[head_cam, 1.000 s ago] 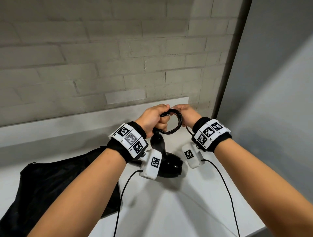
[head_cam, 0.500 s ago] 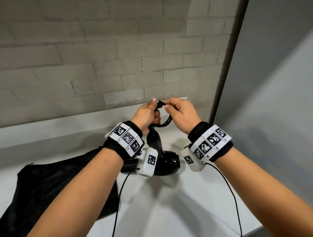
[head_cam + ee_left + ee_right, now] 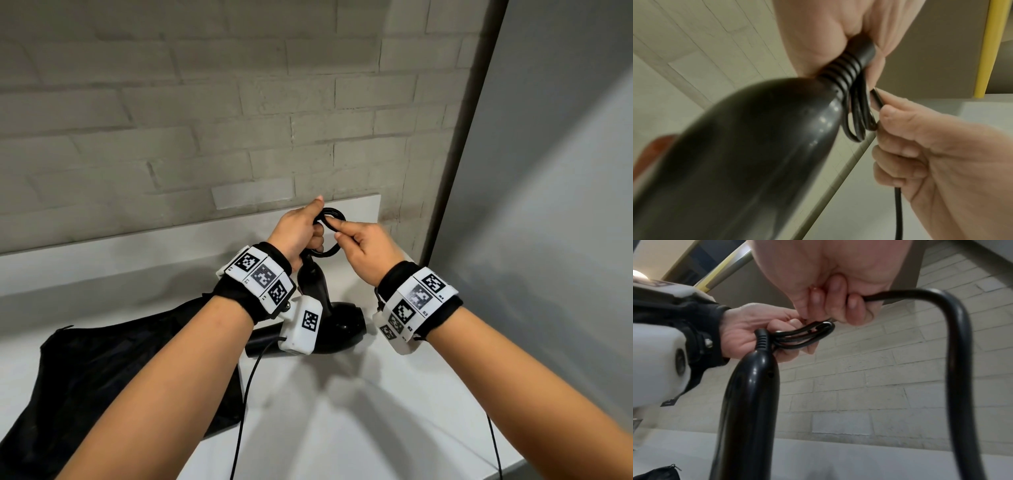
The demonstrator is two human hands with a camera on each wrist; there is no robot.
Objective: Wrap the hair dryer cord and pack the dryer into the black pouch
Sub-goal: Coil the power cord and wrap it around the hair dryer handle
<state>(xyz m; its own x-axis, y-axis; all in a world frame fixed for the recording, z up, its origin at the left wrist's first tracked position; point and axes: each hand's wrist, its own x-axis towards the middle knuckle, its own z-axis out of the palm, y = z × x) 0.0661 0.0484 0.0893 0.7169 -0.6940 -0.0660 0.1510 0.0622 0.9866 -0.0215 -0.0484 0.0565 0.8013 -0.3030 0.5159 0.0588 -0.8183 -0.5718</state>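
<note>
The black hair dryer (image 3: 337, 323) hangs handle up over the white counter, its handle (image 3: 751, 394) rising into my left hand (image 3: 301, 229). That hand grips the ribbed cord collar (image 3: 846, 71) together with several small loops of black cord (image 3: 330, 236). My right hand (image 3: 366, 251) pinches the cord (image 3: 875, 297) beside the loops, and the loose cord (image 3: 960, 369) arcs down past the wrist. The black pouch (image 3: 113, 373) lies flat on the counter at the lower left, partly under my left forearm.
A grey brick wall (image 3: 205, 120) stands just behind the counter's raised white ledge (image 3: 137, 246). A plain grey wall (image 3: 555, 205) closes the right side. Thin sensor cables (image 3: 246, 404) hang from both wristbands over the white counter (image 3: 342, 428).
My right hand has carried the cord round again and now sits lower and closer to me beside a rounder coil. Both hands and the dryer stay at about the same height.
</note>
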